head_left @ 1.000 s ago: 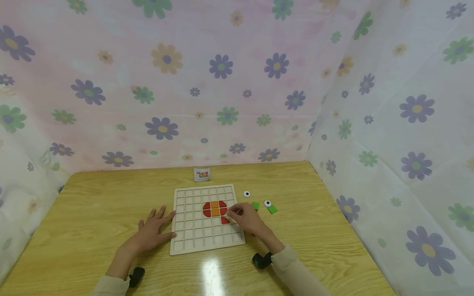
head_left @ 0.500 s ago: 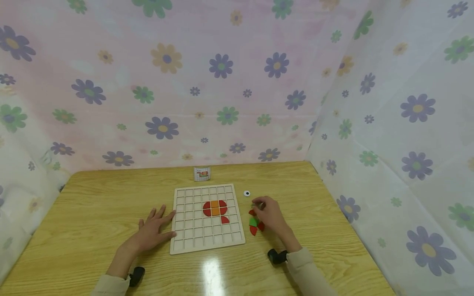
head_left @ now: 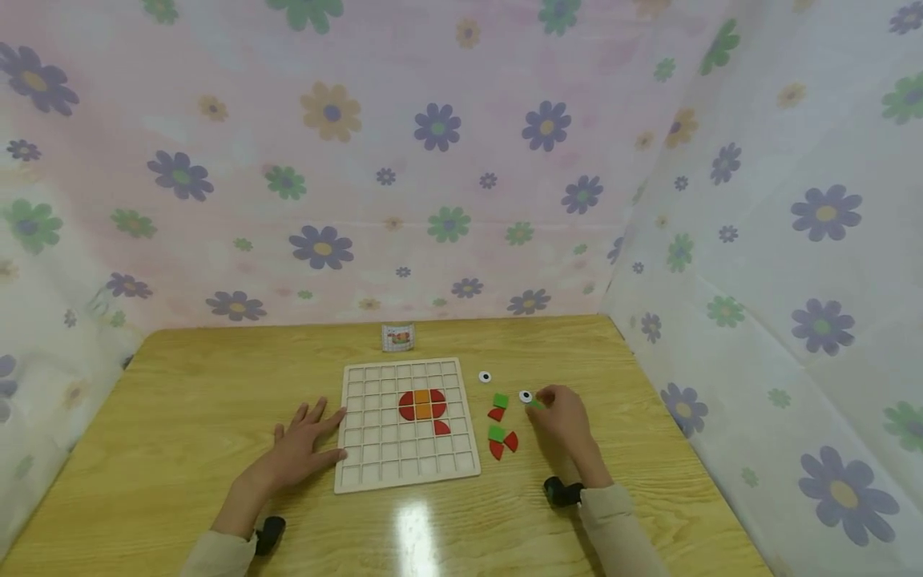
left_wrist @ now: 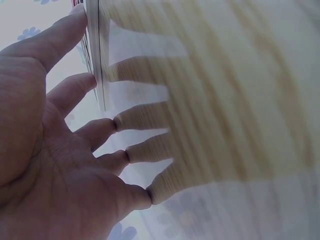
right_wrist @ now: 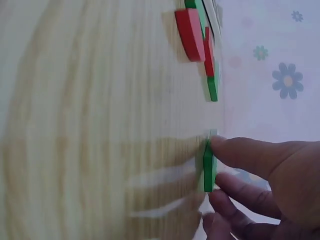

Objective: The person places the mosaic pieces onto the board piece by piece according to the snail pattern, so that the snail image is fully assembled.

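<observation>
My left hand lies with fingers spread on the table. Its thumb and a fingertip touch the left edge of the wooden grid board, also visible in the left wrist view. Set in the board are orange squares, rounded red pieces around them and a red quarter-circle below. To the right of the board, my right hand pinches a green square tile between thumb and fingers, low at the tabletop. A round eye piece lies right by its fingertips.
Between board and right hand lie green squares and red quarter-circles. Another eye piece sits beyond them. A small picture card stands behind the board. Flowered cloth surrounds the wooden table.
My right hand has moved right, from the board past the loose red and green pieces, to the far green square tile and pinches it. The left hand stays at the board's edge.
</observation>
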`<state>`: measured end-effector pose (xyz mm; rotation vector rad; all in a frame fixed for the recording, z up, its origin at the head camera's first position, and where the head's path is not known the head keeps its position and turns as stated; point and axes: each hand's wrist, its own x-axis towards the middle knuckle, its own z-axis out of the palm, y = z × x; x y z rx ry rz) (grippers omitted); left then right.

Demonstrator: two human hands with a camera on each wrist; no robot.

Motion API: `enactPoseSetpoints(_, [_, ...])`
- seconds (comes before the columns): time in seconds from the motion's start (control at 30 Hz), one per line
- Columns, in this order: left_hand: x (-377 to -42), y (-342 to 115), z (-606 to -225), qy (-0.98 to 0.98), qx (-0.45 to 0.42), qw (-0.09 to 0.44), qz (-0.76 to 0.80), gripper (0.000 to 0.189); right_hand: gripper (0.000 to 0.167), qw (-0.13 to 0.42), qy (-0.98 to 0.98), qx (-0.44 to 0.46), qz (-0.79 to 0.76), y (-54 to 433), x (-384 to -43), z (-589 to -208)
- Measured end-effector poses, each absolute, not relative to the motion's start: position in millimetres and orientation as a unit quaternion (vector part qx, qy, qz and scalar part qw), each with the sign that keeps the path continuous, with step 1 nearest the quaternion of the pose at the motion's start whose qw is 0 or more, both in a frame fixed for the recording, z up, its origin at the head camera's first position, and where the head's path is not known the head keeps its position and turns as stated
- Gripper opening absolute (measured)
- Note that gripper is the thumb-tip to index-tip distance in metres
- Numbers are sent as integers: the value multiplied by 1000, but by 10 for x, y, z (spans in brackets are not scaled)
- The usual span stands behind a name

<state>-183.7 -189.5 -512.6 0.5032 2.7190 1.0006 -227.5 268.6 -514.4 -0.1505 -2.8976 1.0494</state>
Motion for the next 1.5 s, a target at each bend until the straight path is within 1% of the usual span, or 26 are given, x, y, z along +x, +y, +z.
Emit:
enactPoseSetpoints(0.17, [-1861,-1884,-5133,922,172,97,333,74,22,9,-939,-72,337,2713,-2279,-5129])
enactPoseSetpoints(0.4, [-1858,-1889,-5145,923,170,101,330,75,19,20,-934,-63,350,2666,-2307,-5114])
enactPoseSetpoints(0.6, [-1849,-1891,-5141,923,171,99,330,75,14,24,-926,-64,370,2642,-2321,-5090])
enactPoseSetpoints(0.87, [-1842,-1895,-5113,924,170,100,329,75,13,16,-915,-49,399,2644,-2321,-5049])
enactPoseSetpoints(1.1, [-1836,-1893,-5128,925,168,104,325,76,12,6,-908,-54,416,2625,-2286,-5033])
enactPoseSetpoints(1.23, [-1834,-1891,-5127,925,167,102,327,76,11,6,-896,-28,443,2592,-2276,-5031])
enactPoseSetpoints(1.3, [-1831,-1889,-5120,924,168,100,328,75,14,-4,-883,-1,470,2576,-2271,-5036])
enactPoseSetpoints(1.5, [-1840,-1886,-5102,923,175,102,327,75,26,-66,-826,68,555,2563,-2271,-5090])
